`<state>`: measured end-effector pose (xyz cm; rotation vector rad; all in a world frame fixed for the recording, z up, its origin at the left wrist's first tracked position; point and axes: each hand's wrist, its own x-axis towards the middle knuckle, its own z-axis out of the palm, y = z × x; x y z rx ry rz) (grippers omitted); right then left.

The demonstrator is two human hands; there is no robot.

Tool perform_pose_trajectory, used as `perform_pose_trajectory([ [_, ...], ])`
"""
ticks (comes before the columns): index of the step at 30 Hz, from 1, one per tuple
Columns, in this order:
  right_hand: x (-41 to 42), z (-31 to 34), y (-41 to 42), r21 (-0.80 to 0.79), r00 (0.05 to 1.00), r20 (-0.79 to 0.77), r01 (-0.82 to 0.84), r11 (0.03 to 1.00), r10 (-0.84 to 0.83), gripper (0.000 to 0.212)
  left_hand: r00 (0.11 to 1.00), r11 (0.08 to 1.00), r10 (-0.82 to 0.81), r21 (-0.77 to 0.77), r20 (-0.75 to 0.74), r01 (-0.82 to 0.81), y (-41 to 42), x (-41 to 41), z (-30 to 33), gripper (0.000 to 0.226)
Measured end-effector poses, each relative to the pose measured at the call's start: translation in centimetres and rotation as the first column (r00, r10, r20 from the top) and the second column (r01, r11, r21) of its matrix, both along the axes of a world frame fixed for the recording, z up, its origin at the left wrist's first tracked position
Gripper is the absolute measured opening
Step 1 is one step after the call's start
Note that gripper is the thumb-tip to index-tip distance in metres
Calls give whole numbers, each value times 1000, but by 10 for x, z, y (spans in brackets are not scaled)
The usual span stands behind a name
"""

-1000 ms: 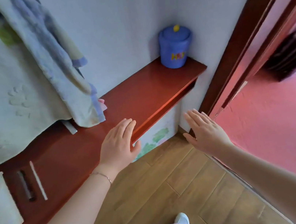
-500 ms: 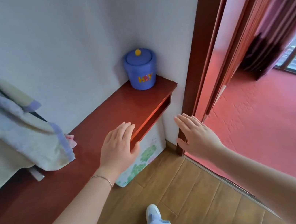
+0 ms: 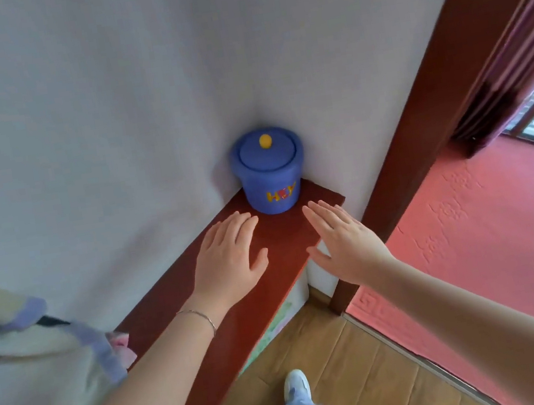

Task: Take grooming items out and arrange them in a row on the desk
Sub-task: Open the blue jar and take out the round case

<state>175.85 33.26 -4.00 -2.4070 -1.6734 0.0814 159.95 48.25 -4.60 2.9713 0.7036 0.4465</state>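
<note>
Standing upright in the wall corner, lidded blue pot [image 3: 270, 174] on the red-brown table [image 3: 264, 241]; left hand [image 3: 229, 258] and right hand [image 3: 346, 242] flat-fingered, holding nothing, near it.

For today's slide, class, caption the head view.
Both open hands, left hand and right hand, reach toward a lidded blue jar on the red-brown desk.

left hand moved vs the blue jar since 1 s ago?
Yes. The left hand has moved forward along the red shelf toward the blue jar in the corner; its fingertips are now just short of the jar's base, not touching it.
</note>
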Motion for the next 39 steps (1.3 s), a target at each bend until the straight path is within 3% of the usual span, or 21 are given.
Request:
perform_pose_trajectory([
  [11,49,21,97,7,987,-89,132,991,-131,62,1000,998,12,-55,7,-12,82,47,-12,52],
  [22,81,26,173,9,995,-68,67,998,-66,48,997,993,75,-92,0,-74,99,39,-26,51],
  [29,90,21,182,-4,995,-81,59,998,-59,43,995,987,100,-127,-22,-102,105,36,-29,51],
  [34,93,24,181,-35,995,-88,46,998,-49,41,992,986,117,-125,48,-110,107,44,-25,47],
  [39,95,36,177,156,978,-194,108,982,-77,36,993,991,82,-111,90,-72,116,57,-17,42],
])
